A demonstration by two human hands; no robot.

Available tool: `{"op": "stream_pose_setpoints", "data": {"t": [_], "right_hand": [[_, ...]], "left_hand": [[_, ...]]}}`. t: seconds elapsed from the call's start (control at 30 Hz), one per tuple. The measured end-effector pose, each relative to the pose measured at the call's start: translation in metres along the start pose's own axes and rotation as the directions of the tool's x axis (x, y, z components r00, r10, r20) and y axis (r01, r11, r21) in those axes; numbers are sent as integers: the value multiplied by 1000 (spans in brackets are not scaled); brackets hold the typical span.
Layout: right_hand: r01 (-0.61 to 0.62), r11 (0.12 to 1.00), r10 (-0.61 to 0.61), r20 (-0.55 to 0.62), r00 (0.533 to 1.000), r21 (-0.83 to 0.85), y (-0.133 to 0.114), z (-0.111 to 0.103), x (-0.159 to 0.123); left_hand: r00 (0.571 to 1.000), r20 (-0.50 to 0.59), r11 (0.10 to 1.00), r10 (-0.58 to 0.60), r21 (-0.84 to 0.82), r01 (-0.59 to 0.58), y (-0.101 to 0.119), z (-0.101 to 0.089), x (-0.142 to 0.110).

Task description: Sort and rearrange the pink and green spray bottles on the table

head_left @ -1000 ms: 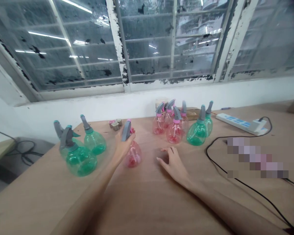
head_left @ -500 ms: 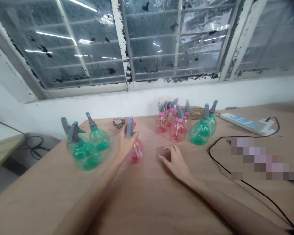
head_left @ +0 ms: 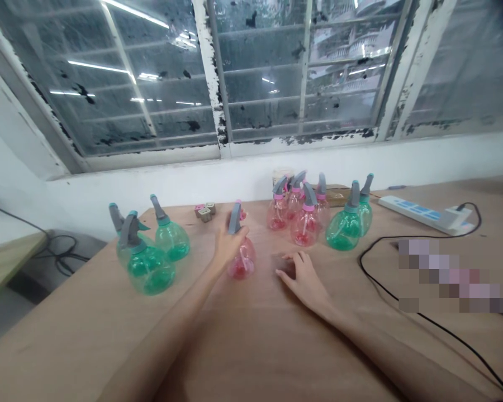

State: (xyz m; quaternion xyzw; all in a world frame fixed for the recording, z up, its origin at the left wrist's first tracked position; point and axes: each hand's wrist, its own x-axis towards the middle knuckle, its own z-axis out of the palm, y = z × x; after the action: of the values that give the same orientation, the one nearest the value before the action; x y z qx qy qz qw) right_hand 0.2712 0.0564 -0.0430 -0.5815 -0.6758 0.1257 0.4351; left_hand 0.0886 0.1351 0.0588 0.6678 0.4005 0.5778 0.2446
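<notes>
My left hand [head_left: 227, 241] is wrapped round the neck of a pink spray bottle [head_left: 243, 261], just below its grey trigger head. The bottle is upright over the middle of the table; whether its base touches the wood I cannot tell. To its right, my right hand [head_left: 304, 279] rests low over the table with fingers curved and apart, holding nothing. Beyond that hand stands a group of several pink spray bottles [head_left: 305, 230]. Two green spray bottles [head_left: 342, 229] are beside them on the right. At the left stand three more green spray bottles [head_left: 151, 273], partly overlapping.
Small grey and pink blocks [head_left: 205, 212] lie near the table's back edge. A white power strip [head_left: 423, 215] with a plugged-in black cable [head_left: 381, 279] occupies the right side, near a pixelated object [head_left: 452, 273]. A wall and windows [head_left: 260, 84] rise behind the table [head_left: 251, 346].
My left hand has shifted slightly right with the pink spray bottle, closer to my right hand. The right hand stays almost in place. The whole view has moved slightly.
</notes>
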Motion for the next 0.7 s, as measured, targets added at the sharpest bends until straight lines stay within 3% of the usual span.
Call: {"op": "stream_pose_setpoints", "data": {"t": [0.23, 0.7], "right_hand": [[25, 999, -25, -10, 1000, -38, 2, 0, 2], [-5, 1000, 5, -7, 1000, -10, 0, -1, 1]], "left_hand": [[995, 104, 1000, 4, 20, -6, -3, 21, 10], [982, 188, 999, -35, 22, 31, 9, 18, 12]]}}
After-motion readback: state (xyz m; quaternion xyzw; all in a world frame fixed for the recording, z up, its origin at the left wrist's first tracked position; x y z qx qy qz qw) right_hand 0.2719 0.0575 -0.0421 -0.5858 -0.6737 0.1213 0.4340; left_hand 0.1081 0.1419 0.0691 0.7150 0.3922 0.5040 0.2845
